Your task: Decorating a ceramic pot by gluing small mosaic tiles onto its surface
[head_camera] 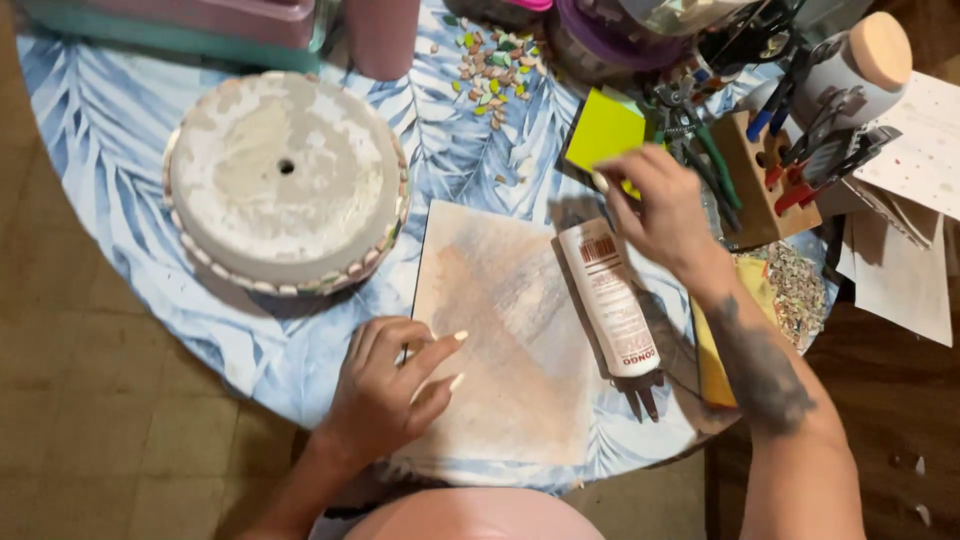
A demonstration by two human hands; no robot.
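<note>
Both hands are occupied: the left hand [385,390] is curled at the edge of a beige tile [500,350], pinching something too small to identify, while the right hand [655,205] is loosely bent, fingertips over a yellow pad [600,130]. A glue bottle [608,298] is lying flat on the tile, nozzle towards the table edge [640,455]; leakage or rolling off is judged possible if nudged by the wrist.

An upturned round pot [285,180] and scattered mosaic chips [492,72] lie on the leaf-patterned tablecloth [110,130].
</note>
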